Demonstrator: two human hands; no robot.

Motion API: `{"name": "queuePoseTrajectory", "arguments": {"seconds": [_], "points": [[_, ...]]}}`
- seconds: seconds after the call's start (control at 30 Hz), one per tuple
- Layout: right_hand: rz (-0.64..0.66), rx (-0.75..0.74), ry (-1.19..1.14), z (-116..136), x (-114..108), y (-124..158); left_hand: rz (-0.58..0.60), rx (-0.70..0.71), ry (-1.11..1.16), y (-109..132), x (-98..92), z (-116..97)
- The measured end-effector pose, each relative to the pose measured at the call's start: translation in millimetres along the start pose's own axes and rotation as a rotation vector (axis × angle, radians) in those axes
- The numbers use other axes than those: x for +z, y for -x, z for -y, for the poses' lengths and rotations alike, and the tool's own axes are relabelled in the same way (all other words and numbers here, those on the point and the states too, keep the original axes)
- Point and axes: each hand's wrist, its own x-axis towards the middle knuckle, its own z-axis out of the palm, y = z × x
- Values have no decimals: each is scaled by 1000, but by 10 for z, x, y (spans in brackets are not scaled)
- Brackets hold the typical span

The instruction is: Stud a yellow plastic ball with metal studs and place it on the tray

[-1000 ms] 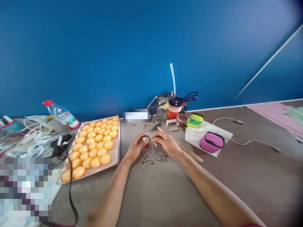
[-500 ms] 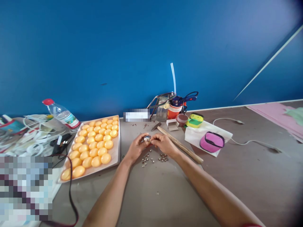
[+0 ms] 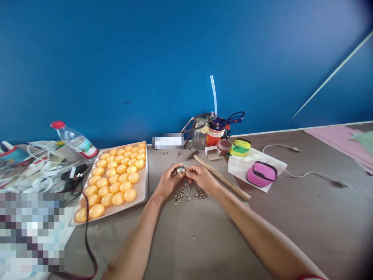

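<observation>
A shiny silver rounded piece sits between the thumb and fingers of my left hand. Close against its right side is my right hand, thumb and fingertips pinched together; whatever they hold is too small to make out. On the table below the hands lie several small metal pieces in a loose scatter. A second cluster of small metal pieces rests just under my right hand, and a single one lies nearer to me.
Left stands a tray of orange balls, with a plastic bottle and tangled cables behind. A hammer with a wooden handle lies to the right. Beyond are a glass jar, an orange cup, and a pink box-like item on white paper.
Both hands stay at nearly the same place around the silver piece. The right fingers have shifted very slightly; the view has moved a little.
</observation>
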Motion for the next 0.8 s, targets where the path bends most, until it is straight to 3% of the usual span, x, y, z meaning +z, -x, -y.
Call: {"name": "queuePoseTrajectory", "arguments": {"seconds": [0.8], "points": [[-115, 10, -57, -51, 114, 18, -35, 80, -187, 7, 15, -3]]}}
